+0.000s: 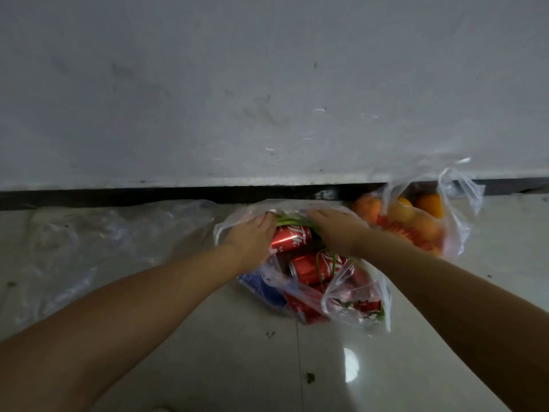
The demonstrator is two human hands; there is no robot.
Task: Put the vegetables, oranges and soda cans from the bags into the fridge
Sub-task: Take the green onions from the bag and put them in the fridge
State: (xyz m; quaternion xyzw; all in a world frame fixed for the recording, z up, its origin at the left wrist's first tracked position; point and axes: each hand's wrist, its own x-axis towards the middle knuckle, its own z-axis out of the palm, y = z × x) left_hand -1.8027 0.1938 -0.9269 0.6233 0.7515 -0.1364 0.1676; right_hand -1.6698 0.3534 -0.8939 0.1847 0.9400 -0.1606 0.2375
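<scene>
Grip: left hand (252, 233) and right hand (335, 230) both curled on the green vegetables (292, 223) atop the soda cans (315, 267) in the bag (356, 295) on the floor; oranges (416, 218) bagged beside. Unloading step; next, lift the greens clear

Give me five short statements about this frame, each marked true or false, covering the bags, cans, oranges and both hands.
1. Both hands are at the bag of soda cans. True: the left hand and right hand reach into its far opening.
2. The oranges lie loose on the floor. False: they sit in their own clear bag.
3. Every can is red. False: a blue can lies beside the red cans.
4. Green vegetable stems show between the hands. True.
5. The bags stand on a table. False: they rest on the tiled floor by the wall.
</scene>
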